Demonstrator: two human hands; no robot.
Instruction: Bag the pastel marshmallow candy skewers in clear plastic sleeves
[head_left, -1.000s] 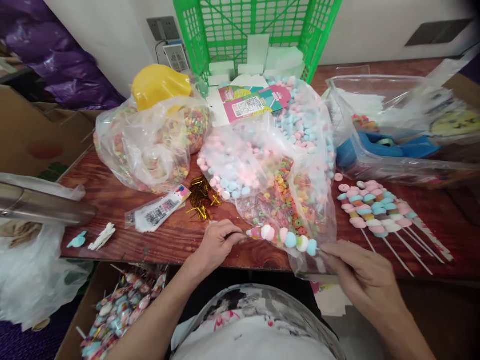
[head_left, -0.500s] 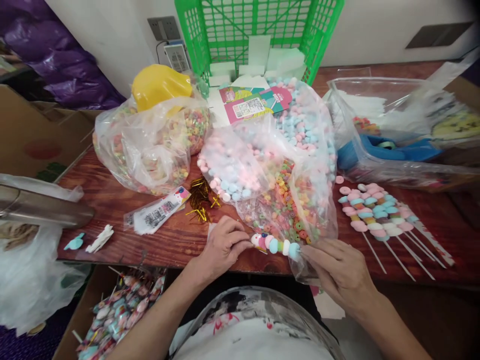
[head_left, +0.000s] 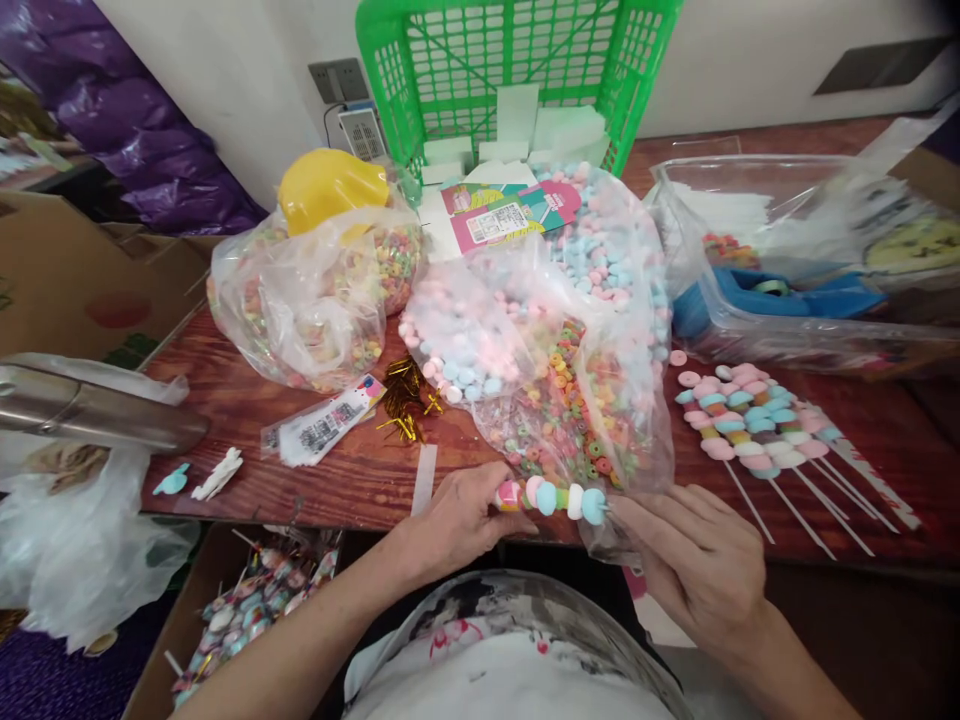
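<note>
Between my hands, just above the table's front edge, lies a candy skewer (head_left: 559, 499) of pink, blue, white and yellow-green pieces, with clear printed wrapping at its left end. My left hand (head_left: 461, 520) is closed around that wrapped end. At the other end, my right hand (head_left: 697, 548) pinches the skewer's stick, its fingers pressed together over the bare part. Directly behind is an open clear bag of ring candies (head_left: 577, 400). To the right lie several unwrapped candy skewers (head_left: 757, 425) with white sticks.
Bagged pink and blue candies (head_left: 472, 330), gold twist ties (head_left: 405, 390) and flat printed wrappers (head_left: 330, 425) lie behind my hands. A green crate (head_left: 517, 60) stands at the back, a clear plastic bin (head_left: 795, 335) at right. Wrapped skewers (head_left: 259, 600) fill a box below left.
My left hand has turned and closed around the skewer's wrapped left end, where it was pinching the tip. A short clear strip on the table edge is more exposed. The view has shifted slightly.
</note>
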